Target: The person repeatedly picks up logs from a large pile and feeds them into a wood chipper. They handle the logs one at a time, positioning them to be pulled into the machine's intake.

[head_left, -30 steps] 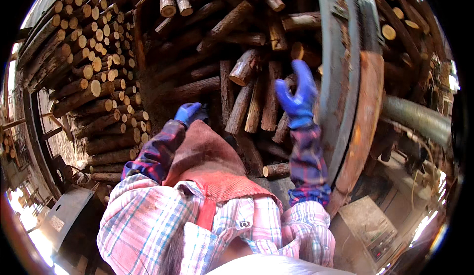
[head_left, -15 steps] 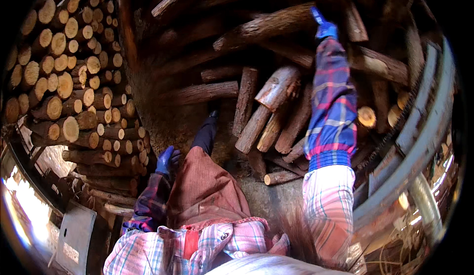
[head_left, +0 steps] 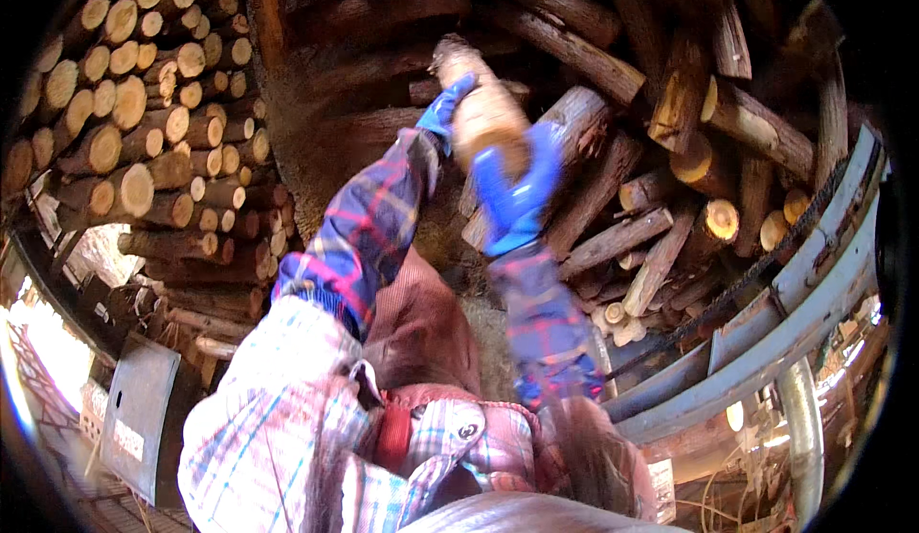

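A short, thick log (head_left: 483, 102) with bark on it is up in front of me, tilted with its far end pointing away and slightly left, and blurred by motion. Around its left side wraps my left hand (head_left: 446, 109), in a blue glove. At its near end my right hand (head_left: 522, 193), also blue-gloved, holds it between thumb and fingers; that hand is smeared. Below and to the right lies a loose heap of logs (head_left: 598, 198), some crossing each other.
On the left stands a tall stack of round logs (head_left: 124, 102), cut ends facing me, beside a wooden post (head_left: 271, 16). A curved blue-grey metal rail (head_left: 766, 342) borders the heap on the right. A grey metal panel (head_left: 139, 418) stands at lower left.
My right hand has come back from the far part of the heap toward my middle. My left hand has risen from my side, and a log is now between both hands.
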Demonstrator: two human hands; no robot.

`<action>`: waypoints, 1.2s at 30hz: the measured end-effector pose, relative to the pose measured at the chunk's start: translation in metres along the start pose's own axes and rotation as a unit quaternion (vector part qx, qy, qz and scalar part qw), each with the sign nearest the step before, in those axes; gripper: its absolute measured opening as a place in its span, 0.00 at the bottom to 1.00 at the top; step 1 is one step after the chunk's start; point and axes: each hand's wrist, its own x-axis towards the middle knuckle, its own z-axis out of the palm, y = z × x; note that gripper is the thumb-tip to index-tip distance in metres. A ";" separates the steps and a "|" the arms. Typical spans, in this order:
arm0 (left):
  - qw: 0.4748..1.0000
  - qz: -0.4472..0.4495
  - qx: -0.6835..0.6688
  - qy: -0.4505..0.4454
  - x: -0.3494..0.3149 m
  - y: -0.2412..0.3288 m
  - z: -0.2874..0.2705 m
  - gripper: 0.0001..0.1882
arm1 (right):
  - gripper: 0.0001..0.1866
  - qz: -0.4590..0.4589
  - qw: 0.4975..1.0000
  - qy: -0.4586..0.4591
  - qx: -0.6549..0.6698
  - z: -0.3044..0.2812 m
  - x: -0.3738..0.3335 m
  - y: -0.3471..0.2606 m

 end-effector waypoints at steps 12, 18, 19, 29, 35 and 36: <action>0.937 0.034 0.341 -0.068 -0.342 -0.074 0.019 0.27 | 0.26 0.007 0.959 -0.264 0.103 -0.109 -0.039 -0.009; 0.832 0.510 0.216 0.033 -0.285 -0.157 -0.066 0.17 | 0.42 0.023 0.891 -0.329 0.311 -0.168 -0.213 -0.113; 0.841 0.503 0.200 -0.003 -0.275 -0.172 -0.048 0.18 | 0.52 -0.022 0.950 -0.206 0.235 -0.175 -0.254 -0.130; 0.892 0.189 0.165 -0.376 -0.309 -0.334 0.114 0.28 | 0.56 -0.121 0.967 0.005 0.224 -0.315 -0.334 -0.186; 0.746 0.282 0.327 -0.507 -0.358 -0.407 0.213 0.26 | 0.54 -0.188 0.968 0.165 0.023 -0.510 -0.265 -0.214; 0.756 0.303 0.358 -0.456 -0.354 -0.391 0.197 0.27 | 0.53 -0.199 0.968 0.153 0.022 -0.521 -0.238 -0.202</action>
